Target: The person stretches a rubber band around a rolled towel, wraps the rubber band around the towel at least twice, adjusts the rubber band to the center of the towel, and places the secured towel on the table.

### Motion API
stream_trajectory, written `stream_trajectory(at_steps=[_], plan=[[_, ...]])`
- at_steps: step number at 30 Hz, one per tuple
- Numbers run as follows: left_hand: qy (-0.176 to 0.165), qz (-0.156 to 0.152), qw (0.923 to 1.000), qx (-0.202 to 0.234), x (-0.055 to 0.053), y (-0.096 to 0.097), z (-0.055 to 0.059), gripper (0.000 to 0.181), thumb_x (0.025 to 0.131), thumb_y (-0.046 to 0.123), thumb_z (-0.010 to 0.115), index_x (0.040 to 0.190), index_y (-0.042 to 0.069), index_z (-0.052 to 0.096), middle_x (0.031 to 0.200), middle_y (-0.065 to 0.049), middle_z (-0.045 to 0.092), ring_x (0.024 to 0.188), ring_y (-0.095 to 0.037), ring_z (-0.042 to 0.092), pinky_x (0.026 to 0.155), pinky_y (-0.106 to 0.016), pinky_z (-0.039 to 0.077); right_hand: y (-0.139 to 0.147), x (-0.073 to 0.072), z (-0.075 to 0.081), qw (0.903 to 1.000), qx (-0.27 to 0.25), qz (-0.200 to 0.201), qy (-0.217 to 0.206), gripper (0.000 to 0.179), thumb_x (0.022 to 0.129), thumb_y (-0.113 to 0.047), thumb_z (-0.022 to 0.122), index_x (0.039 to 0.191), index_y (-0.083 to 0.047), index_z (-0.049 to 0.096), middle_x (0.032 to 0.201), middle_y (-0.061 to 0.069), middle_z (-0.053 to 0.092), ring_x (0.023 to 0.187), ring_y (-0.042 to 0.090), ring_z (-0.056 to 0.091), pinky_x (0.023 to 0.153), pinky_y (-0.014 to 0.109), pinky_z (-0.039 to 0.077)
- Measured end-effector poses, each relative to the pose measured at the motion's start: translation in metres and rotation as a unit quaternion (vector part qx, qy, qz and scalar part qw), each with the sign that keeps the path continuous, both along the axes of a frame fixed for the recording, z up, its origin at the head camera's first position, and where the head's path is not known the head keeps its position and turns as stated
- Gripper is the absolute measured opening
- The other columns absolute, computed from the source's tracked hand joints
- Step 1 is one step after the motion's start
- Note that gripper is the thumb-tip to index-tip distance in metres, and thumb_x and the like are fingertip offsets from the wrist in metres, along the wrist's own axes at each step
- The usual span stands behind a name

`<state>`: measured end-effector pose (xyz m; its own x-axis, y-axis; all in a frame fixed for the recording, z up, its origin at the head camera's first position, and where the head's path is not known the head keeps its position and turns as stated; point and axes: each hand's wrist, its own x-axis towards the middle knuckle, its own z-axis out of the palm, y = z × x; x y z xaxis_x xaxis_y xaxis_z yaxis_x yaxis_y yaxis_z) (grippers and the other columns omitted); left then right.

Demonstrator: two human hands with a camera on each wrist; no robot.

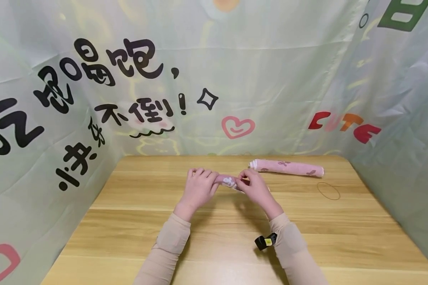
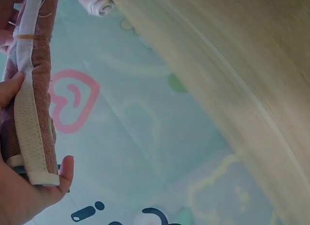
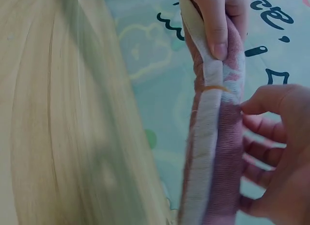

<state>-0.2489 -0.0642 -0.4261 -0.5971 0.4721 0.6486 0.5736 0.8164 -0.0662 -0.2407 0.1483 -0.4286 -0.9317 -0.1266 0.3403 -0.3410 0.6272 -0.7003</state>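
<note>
A rolled pink towel with white edging and a white printed pattern is held up above the table between both hands. My left hand grips its left end, the thumb pressing on the white edge in the left wrist view. Around the roll's middle runs a thin tan rubber band. My right hand has curved fingers against the right part of the roll, its thumb and fingertips pinching close to the band. Part of the towel is hidden behind the hands in the head view.
A second rolled pink towel lies at the back right of the wooden table. In front of it rests a loose thin rubber band. Printed cloth walls the table at the back and sides. A black device sits at the right wrist.
</note>
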Motion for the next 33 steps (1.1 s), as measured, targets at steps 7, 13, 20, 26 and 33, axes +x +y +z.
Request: stream_trajectory(at_steps=[7,13,20,26,33], plan=[[-0.037,0.021,0.9991,0.008,-0.001,-0.001,0.003,0.021,0.089,0.033,0.068,0.102,0.017,0.071,0.096,0.000,0.075,0.091,-0.022,0.067,0.087,-0.046,0.044,-0.003,0.000,-0.002,0.9951,-0.003,0.025,0.096,0.011,0.077,-0.006,0.074,0.078,-0.007,0.064,0.099,0.012,0.065,0.093,0.025,0.058,0.081,0.035,0.047],[-0.066,0.036,0.9971,0.012,0.000,0.002,0.004,0.020,0.089,0.033,0.068,0.101,0.018,0.071,0.097,0.001,0.075,0.091,-0.021,0.067,0.087,-0.046,0.045,-0.012,0.003,-0.001,0.9923,0.056,-0.029,0.107,0.017,0.076,-0.019,0.081,0.072,-0.012,0.066,0.105,0.010,0.067,0.102,0.031,0.057,0.090,0.049,0.041],[-0.122,0.004,0.9924,0.021,0.002,0.005,0.005,0.018,0.093,0.036,0.063,0.097,0.021,0.072,0.097,0.005,0.075,0.091,-0.019,0.067,0.087,-0.046,0.045,-0.012,0.003,-0.002,0.9917,0.073,-0.075,0.075,0.014,0.078,-0.023,0.080,0.076,-0.012,0.072,0.118,0.008,0.067,0.117,0.033,0.053,0.096,0.059,0.036],[-0.167,-0.027,0.9855,0.011,0.003,0.004,0.005,0.021,0.092,0.037,0.065,0.101,0.020,0.073,0.098,0.006,0.074,0.094,-0.017,0.064,0.089,-0.045,0.043,-0.010,0.003,-0.002,0.9927,0.074,-0.075,0.058,0.013,0.081,-0.021,0.079,0.080,-0.009,0.074,0.123,0.009,0.066,0.121,0.034,0.052,0.098,0.060,0.036],[-0.179,-0.055,0.9821,0.015,0.002,0.004,0.004,0.023,0.092,0.034,0.065,0.106,0.017,0.073,0.098,0.003,0.074,0.092,-0.019,0.062,0.089,-0.047,0.044,-0.011,0.003,-0.002,0.9930,0.056,-0.086,0.058,0.012,0.078,-0.017,0.079,0.078,-0.007,0.073,0.125,0.013,0.066,0.122,0.040,0.050,0.098,0.060,0.037]])
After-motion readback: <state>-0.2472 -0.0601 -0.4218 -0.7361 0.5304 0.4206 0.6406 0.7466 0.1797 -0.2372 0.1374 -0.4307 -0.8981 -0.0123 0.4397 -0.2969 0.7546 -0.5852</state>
